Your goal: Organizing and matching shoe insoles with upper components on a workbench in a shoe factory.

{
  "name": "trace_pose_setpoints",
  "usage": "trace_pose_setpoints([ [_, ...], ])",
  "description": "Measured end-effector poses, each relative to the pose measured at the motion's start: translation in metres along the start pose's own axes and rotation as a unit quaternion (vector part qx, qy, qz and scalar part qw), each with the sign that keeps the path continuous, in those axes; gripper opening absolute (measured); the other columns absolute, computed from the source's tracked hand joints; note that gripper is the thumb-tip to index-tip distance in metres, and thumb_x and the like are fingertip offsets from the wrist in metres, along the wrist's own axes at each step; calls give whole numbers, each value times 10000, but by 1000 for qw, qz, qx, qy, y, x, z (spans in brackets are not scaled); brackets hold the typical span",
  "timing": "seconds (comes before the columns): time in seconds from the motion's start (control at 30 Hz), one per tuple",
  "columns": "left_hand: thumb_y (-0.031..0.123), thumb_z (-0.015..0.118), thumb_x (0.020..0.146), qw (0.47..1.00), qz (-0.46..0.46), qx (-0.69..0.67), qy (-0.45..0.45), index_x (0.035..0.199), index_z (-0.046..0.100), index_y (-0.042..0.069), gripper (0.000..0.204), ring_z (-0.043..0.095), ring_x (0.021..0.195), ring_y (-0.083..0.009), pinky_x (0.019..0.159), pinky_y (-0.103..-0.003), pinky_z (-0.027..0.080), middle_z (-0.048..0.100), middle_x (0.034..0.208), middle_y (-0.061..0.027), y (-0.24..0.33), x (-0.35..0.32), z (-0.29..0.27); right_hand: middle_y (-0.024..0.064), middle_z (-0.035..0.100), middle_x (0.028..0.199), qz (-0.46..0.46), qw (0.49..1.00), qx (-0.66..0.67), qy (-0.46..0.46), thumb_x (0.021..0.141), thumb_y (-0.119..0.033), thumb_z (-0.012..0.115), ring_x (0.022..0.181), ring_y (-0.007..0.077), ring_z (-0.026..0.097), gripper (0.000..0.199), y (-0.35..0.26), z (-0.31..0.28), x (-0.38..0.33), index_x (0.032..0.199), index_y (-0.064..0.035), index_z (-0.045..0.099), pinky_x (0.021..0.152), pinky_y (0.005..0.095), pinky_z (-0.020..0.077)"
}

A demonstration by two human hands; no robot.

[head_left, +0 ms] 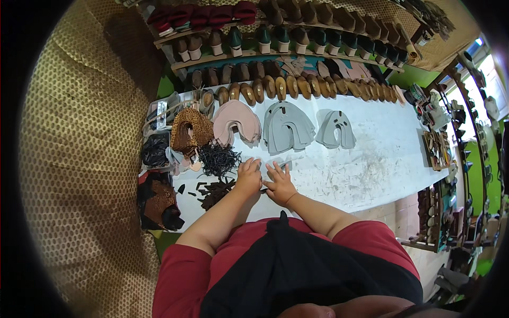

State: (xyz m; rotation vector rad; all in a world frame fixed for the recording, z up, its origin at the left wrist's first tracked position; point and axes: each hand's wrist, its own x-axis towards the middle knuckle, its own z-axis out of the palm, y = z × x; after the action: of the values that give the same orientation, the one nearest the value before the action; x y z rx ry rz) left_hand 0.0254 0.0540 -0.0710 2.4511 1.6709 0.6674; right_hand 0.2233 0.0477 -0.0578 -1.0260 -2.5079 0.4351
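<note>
My left hand rests on the white tabletop, palm down, its fingers stretched forward and fairly close together. Beside it, my right hand lies with fingers spread and its thumb toward the left hand. A small dark piece shows between the hands; I cannot make out its kind or whether a finger presses on it. Left of my left hand lie a tangled pile of thin black strips and a nearer heap of dark brown strips, partly behind my left forearm.
Beyond my hands lie curved stacks of leopard-print, pink and grey shoe-upper pieces. A row of brown shoe forms lines the far edge, below shelves of heeled shoes. Black plastic bags sit at left, and racks at right.
</note>
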Motion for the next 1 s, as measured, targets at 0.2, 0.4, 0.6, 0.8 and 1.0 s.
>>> trace_pose_setpoints([
  [0.2, 160, 718, 658, 997, -63, -37, 23, 707, 680, 81, 101, 465, 1291, -353, 1055, -513, 348, 578, 1321, -108, 10, -3, -6, 161, 344, 1563, 4, 1000, 4, -2, 786, -266, 723, 1481, 409, 214, 314, 0, -3, 0, 1081, -162, 736, 1127, 723, 126],
  [0.4, 148, 707, 679, 990, -117, -40, 60, 705, 679, 111, 53, 455, 1299, -373, 1058, -504, 334, 590, 1304, -96, 10, -14, 4, 160, 350, 1560, 1, 1000, 4, -7, 795, -275, 715, 1484, 410, 210, 324, -2, -3, 1, 1099, -168, 736, 1132, 719, 118],
  [0.6, 152, 697, 700, 987, -138, -44, 69, 718, 683, 66, 89, 466, 1287, -366, 1059, -509, 333, 597, 1293, -97, 17, -14, -2, 157, 358, 1557, 7, 1000, 7, -6, 804, -269, 700, 1486, 408, 208, 320, -1, -3, 0, 1105, -168, 737, 1134, 718, 116],
  [0.8, 180, 713, 702, 988, -147, -31, 43, 748, 714, 96, 96, 429, 1334, -384, 1093, -529, 301, 578, 1345, -136, 13, -14, -6, 157, 369, 1549, -1, 1000, 4, -2, 805, -269, 695, 1486, 407, 208, 319, -4, -3, 2, 1105, -167, 739, 1133, 720, 116],
  [1.0, 245, 760, 666, 993, -99, -53, -36, 730, 745, 157, 110, 364, 1389, -404, 1118, -561, 250, 527, 1436, -146, 1, -3, -21, 157, 371, 1547, 2, 1000, 2, -8, 806, -275, 693, 1487, 408, 207, 331, -3, -4, 1, 1113, -157, 734, 1135, 719, 113],
])
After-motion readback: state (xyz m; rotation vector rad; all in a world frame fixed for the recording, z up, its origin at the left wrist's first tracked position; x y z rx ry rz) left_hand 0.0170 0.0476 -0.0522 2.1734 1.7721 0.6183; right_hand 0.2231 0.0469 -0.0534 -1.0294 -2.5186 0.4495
